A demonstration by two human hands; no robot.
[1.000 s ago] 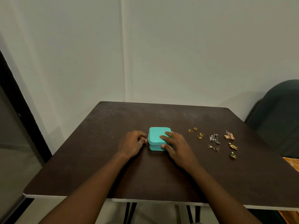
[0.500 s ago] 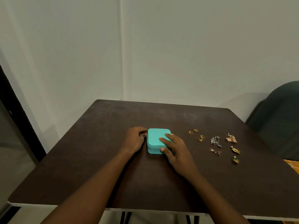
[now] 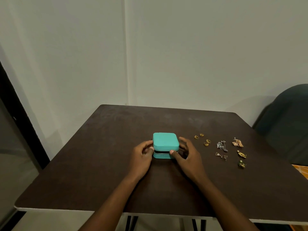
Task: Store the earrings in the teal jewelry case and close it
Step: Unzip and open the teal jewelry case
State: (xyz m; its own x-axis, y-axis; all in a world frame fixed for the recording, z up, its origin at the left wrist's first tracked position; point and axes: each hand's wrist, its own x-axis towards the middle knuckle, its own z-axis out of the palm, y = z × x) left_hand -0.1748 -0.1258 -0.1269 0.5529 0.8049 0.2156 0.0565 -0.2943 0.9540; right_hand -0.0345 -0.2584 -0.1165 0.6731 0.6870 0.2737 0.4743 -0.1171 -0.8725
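The teal jewelry case (image 3: 165,141) sits mid-table with its lid raised a crack, a dark gap showing along the front. My left hand (image 3: 143,157) grips the case's left side, thumb at the gap. On the right side, my right hand (image 3: 188,156) holds it with the thumb on the front edge of the lid. Several earrings lie loose on the table to the right: small gold ones (image 3: 206,142), a silver cluster (image 3: 221,145), a rose-gold pair (image 3: 238,142), a triangular pair (image 3: 221,155), a gold drop (image 3: 242,154) and a green one (image 3: 241,164).
The dark brown table (image 3: 103,172) stands in a corner of white walls. A dark chair (image 3: 286,127) is at the right, beside the table. A black door frame (image 3: 18,120) runs down the left. An orange patterned cloth (image 3: 301,170) peeks in at the right edge.
My right hand slid off the lid top to the case's right side. The lid, flat shut before, is now lifted slightly. My left hand stays at the left side.
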